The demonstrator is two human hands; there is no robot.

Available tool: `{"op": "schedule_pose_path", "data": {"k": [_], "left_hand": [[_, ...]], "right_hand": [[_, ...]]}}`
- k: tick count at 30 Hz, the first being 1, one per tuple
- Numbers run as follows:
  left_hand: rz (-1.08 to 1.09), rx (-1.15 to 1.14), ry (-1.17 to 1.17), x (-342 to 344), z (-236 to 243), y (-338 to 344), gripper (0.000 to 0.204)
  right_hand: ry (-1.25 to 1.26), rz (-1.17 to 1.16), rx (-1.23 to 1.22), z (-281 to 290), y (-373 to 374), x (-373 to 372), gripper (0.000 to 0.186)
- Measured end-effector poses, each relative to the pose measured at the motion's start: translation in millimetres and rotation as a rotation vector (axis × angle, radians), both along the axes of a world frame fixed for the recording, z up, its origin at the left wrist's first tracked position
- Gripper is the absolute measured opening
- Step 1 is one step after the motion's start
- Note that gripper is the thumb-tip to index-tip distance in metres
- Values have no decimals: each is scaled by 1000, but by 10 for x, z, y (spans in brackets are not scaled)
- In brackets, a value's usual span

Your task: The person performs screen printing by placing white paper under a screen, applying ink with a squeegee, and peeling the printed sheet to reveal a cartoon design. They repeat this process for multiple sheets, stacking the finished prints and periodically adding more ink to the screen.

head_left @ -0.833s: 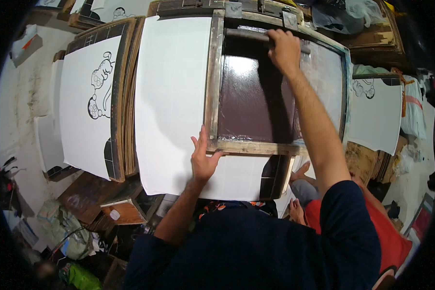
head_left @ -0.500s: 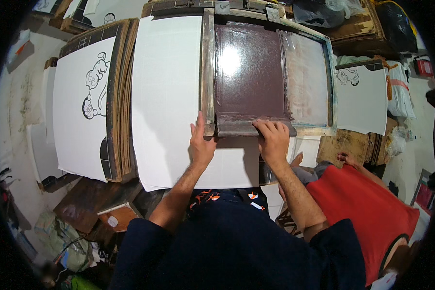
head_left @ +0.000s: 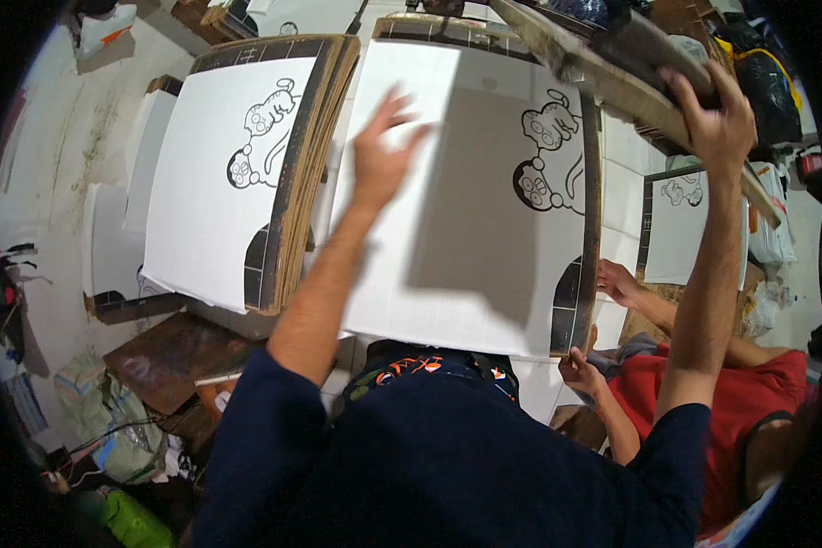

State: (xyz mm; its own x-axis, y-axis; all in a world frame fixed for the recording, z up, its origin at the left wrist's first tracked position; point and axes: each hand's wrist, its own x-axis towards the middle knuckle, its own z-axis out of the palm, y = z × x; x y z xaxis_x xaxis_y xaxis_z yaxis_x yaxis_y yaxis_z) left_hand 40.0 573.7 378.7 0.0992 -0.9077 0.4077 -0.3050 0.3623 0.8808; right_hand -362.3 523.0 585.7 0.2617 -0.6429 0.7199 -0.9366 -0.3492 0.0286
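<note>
My left hand (head_left: 384, 155) hovers over a white printed sheet (head_left: 457, 274) on a board, its fingers apart and empty. Black line drawings of cartoon figures show near the sheet's right side. At the upper right, my right hand (head_left: 717, 119) grips a dark squeegee (head_left: 653, 59) beside the raised wooden screen frame (head_left: 612, 87); whether it also holds the frame is unclear. The screen is tilted up and mostly edge-on.
Another printed sheet (head_left: 201, 183) lies on stacked boards at left, a smaller one (head_left: 680, 237) at right. A co-worker in red (head_left: 721, 429) is at lower right, one hand (head_left: 577, 370) at my board's corner. Bags and wooden panels (head_left: 178, 356) lie around.
The screen has lifted up and right off the board, uncovering black drawings. My right hand rose with the squeegee; my left hand left the frame. The co-worker's hand has reached the board's corner.
</note>
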Motion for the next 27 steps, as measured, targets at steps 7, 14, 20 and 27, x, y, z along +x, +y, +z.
{"op": "schedule_pose_path", "data": {"k": [7,14,20,27], "left_hand": [[446,887,-1196,2659,-1739,2110,54],[297,633,-1254,3229,-2154,2621,58],[51,671,-1326,2821,-1430,2242,84],[-35,556,-1127,1612,-1077,1476,76]], "right_hand": [[-105,-271,199,986,-573,233,74],[-97,-259,253,1205,-936,348,83],[-64,-234,287,1222,-1096,101,92],[-80,-175,278,1162,-897,181,89]]}}
